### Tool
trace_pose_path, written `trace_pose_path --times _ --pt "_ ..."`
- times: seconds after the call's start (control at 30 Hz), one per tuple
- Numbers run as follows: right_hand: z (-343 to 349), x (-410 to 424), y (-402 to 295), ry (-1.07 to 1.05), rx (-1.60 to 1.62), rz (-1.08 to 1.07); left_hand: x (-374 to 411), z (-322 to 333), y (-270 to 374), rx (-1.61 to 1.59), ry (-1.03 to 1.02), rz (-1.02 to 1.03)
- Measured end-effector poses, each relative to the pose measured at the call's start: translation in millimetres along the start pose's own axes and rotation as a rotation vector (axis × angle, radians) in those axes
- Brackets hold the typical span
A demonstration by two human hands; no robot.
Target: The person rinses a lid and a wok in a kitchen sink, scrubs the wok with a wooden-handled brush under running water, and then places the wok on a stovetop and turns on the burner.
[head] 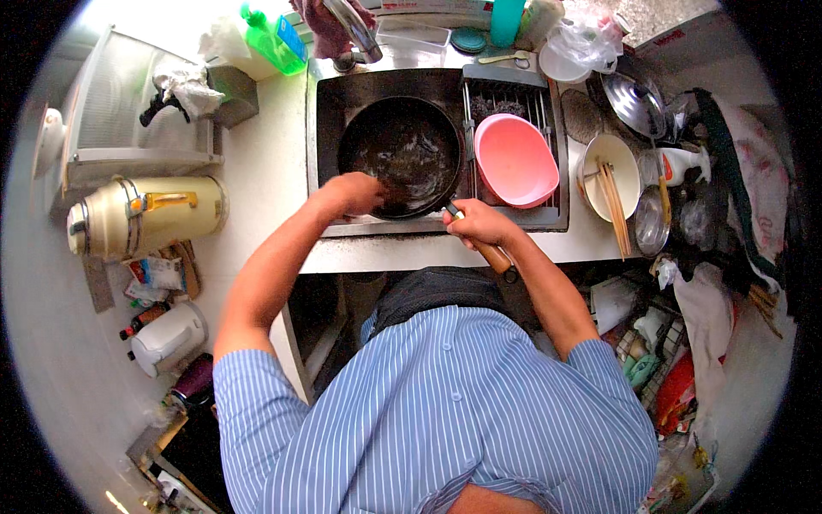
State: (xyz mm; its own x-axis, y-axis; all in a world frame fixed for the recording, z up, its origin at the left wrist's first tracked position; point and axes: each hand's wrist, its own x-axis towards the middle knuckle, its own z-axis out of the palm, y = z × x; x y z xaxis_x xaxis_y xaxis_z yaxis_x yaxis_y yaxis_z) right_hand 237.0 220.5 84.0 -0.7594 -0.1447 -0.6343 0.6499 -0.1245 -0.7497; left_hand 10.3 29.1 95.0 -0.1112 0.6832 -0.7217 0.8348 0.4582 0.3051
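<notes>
A dark frying pan [401, 144] rests in the sink [327, 96], with glossy, wet-looking patches on its inner surface. My right hand [485, 225] is closed around the pan's handle [493, 257], which has a wooden grip and points towards me over the counter's front edge. At the pan's near left rim is my left hand [353, 194], blurred and seen from above. Its fingers reach over the rim, and I cannot tell whether they hold anything. To the right of the pan, a pink plastic basin [517, 160] sits tilted on a draining rack [507, 77].
Behind the sink rises a metal faucet [356, 29], beside a green soap bottle [276, 45]. A bowl with wooden chopsticks [613, 205], a metal lid [634, 103] and a white spray bottle [684, 164] crowd the right. A cream thermos flask [154, 215] stands left.
</notes>
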Motion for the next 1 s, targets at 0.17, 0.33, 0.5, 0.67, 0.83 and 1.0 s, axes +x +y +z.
trace_pose_path --times 0.17,0.33,0.5,0.67,0.83,1.0 --pt "4 1 -8 0.020 -0.081 -0.017 20 -12 -21 -0.151 0.437 -0.161" --pt "-1 9 -10 0.019 -0.034 -0.005 29 -11 39 -0.341 0.235 0.024" --pt "-6 0 -6 0.014 0.006 0.005 -4 -18 -18 0.038 -0.049 -0.096" --pt "1 8 -9 -0.032 -0.012 -0.005 52 -5 -26 -0.309 0.584 -0.128" --pt "-4 9 -12 -0.004 -0.008 -0.022 29 -16 45 -1.017 0.127 0.141" --pt "-11 -1 -5 0.061 -0.094 0.016 2 0 -11 -0.046 -0.020 -0.021"
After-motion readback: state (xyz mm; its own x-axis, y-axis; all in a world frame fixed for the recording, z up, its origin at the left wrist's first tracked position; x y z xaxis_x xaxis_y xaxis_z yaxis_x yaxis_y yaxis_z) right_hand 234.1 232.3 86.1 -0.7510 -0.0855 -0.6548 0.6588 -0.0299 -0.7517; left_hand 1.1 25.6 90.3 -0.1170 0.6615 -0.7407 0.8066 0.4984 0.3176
